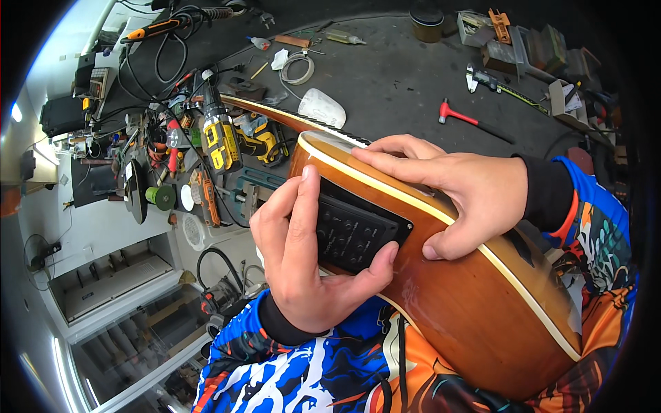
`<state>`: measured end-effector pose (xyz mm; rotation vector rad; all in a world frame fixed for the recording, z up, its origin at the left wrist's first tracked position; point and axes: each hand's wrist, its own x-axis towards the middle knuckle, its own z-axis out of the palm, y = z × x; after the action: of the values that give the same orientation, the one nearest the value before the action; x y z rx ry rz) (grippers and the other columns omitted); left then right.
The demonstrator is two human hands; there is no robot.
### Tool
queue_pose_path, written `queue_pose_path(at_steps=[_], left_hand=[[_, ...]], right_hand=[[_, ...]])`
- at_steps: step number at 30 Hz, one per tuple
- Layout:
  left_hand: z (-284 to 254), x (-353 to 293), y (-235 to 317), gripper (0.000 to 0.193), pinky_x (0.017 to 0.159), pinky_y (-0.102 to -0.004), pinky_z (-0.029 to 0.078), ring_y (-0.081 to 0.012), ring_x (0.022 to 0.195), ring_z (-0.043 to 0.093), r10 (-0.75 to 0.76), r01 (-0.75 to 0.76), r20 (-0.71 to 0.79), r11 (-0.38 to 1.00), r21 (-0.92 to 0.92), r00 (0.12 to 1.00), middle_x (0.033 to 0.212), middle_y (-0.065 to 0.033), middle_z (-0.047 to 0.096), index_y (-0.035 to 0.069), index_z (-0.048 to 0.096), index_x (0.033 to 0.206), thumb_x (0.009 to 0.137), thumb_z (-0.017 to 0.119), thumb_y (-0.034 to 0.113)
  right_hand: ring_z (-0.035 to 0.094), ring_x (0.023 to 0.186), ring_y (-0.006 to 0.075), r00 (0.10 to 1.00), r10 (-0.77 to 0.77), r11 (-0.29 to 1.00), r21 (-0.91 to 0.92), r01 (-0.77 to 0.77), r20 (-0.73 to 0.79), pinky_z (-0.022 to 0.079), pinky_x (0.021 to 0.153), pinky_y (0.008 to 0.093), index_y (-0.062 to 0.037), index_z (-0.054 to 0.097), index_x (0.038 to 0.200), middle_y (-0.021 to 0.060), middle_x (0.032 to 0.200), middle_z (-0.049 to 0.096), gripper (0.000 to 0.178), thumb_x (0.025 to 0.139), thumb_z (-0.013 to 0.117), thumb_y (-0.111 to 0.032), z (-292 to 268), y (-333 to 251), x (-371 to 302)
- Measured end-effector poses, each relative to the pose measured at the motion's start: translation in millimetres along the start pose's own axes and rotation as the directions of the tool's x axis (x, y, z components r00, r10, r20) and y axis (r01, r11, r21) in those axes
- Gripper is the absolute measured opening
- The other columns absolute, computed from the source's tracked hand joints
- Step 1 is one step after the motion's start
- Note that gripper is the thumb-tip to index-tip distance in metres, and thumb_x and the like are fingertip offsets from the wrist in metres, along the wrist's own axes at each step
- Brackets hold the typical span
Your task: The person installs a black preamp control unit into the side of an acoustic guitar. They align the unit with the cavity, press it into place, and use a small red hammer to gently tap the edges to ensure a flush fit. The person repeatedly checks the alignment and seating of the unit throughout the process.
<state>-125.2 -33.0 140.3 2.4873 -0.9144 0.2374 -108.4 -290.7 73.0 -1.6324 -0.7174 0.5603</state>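
An acoustic guitar (441,313) with a glossy brown side and cream binding lies on its side across my lap, its neck pointing to the far left. Set at an opening in its side is a black preamp panel (351,234) with small buttons and a screw at one corner. My left hand (303,268) grips the panel by its edges, thumb at the near right corner, fingers along the left end. My right hand (454,186) clasps the guitar's bound edge, its fingers over the top and its thumb on the side. The panel's left part is hidden behind my left fingers.
A dark workbench beyond holds a yellow drill (220,138), a red-headed hammer (475,120), a caliper (506,89), a coiled cable (298,69) and a soldering iron (155,29). Tools crowd the left side. Boxes (506,55) stand far right.
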Motion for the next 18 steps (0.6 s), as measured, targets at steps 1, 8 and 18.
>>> queue_pose_path(at_steps=[1,8,18], left_hand=[[0.0,0.3,0.1,0.096,0.108,-0.0416,0.047,-0.0336,0.124,0.058,-0.002,0.002,0.000,1.000,0.003,1.000,0.136,-0.0237,0.054,-0.012,0.048,0.149,0.071,0.090,0.025],[3.6,1.7,-4.9,0.099,0.108,-0.0420,0.047,-0.0337,0.124,0.058,0.021,-0.021,-0.063,1.000,-0.009,0.998,0.136,-0.0231,0.054,-0.011,0.048,0.149,0.070,0.091,0.030],[8.7,1.8,-6.5,0.091,0.107,-0.0433,0.048,-0.0340,0.123,0.059,0.029,-0.029,-0.108,1.000,-0.006,0.994,0.134,-0.0220,0.055,-0.007,0.056,0.141,0.068,0.092,0.033]], right_hand=[[0.029,0.150,0.0456,1.000,-0.004,1.000,0.008,0.004,0.002,0.028,0.123,0.0489,-0.0088,0.022,0.169,0.0282,0.162,0.026,0.112,0.075,0.077,-0.033,-0.3,0.8,0.2],[0.029,0.150,0.0456,1.000,0.015,1.000,0.019,-0.015,0.006,0.028,0.123,0.0490,-0.0088,0.021,0.169,0.0281,0.162,0.025,0.112,0.075,0.077,-0.033,-0.5,-0.1,-0.8],[0.030,0.153,0.0356,0.999,0.015,1.000,0.015,-0.015,0.032,0.030,0.123,0.0415,-0.0090,0.016,0.170,0.0237,0.163,0.023,0.115,0.073,0.078,-0.017,-4.7,-5.7,-3.2]])
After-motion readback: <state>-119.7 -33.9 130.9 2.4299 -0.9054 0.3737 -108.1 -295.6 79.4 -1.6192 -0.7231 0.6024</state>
